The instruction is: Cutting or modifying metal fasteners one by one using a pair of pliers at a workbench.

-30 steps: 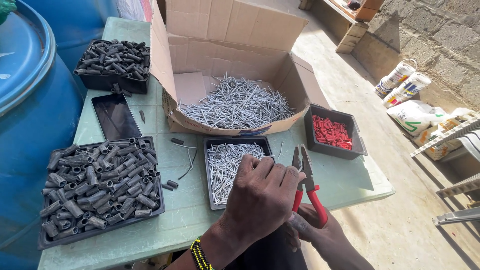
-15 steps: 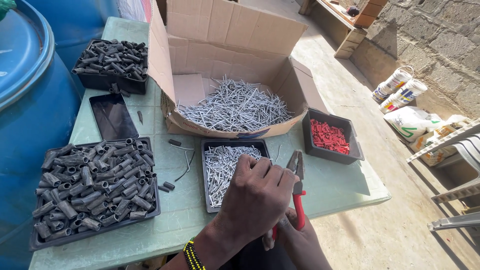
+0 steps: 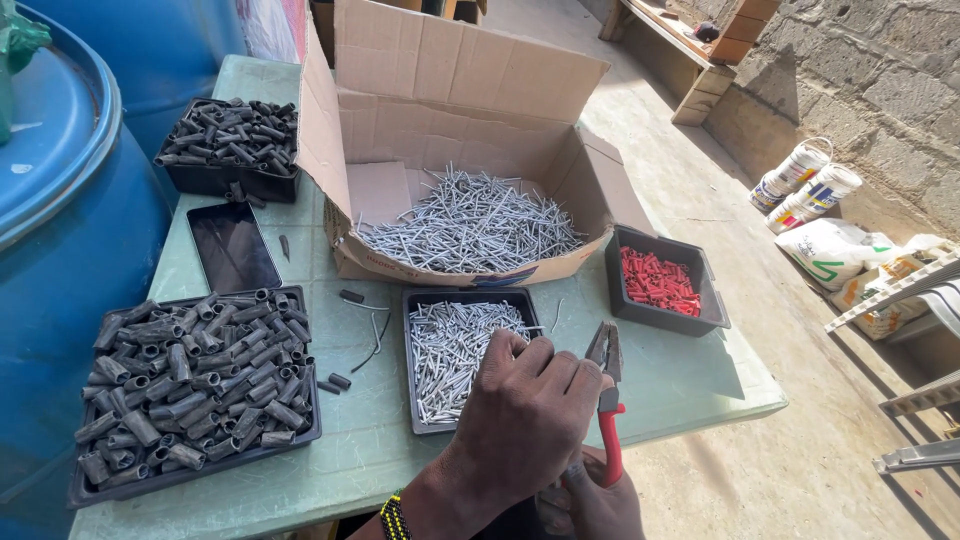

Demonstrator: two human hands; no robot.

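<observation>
My left hand (image 3: 525, 415) hovers with curled fingers over the near edge of a black tray of nails (image 3: 455, 345) and seems to pinch something small at the plier jaws; I cannot make out what. Below it my right hand (image 3: 590, 505) grips red-handled pliers (image 3: 607, 395), jaws pointing up and away. A black tray of red plastic plugs (image 3: 660, 285) stands to the right. An open cardboard box (image 3: 470, 150) full of loose nails stands behind the nail tray.
A large black tray of short dark tube pieces (image 3: 190, 385) lies at the left, a smaller one (image 3: 230, 145) at the back left. A dark phone (image 3: 233, 245) lies between them. Blue barrels (image 3: 60, 200) crowd the table's left side. Sacks and buckets (image 3: 810, 185) stand on the ground at right.
Both hands have shifted slightly left and nearer the nail tray, and the pliers now stand more upright. The view has tilted a little.
</observation>
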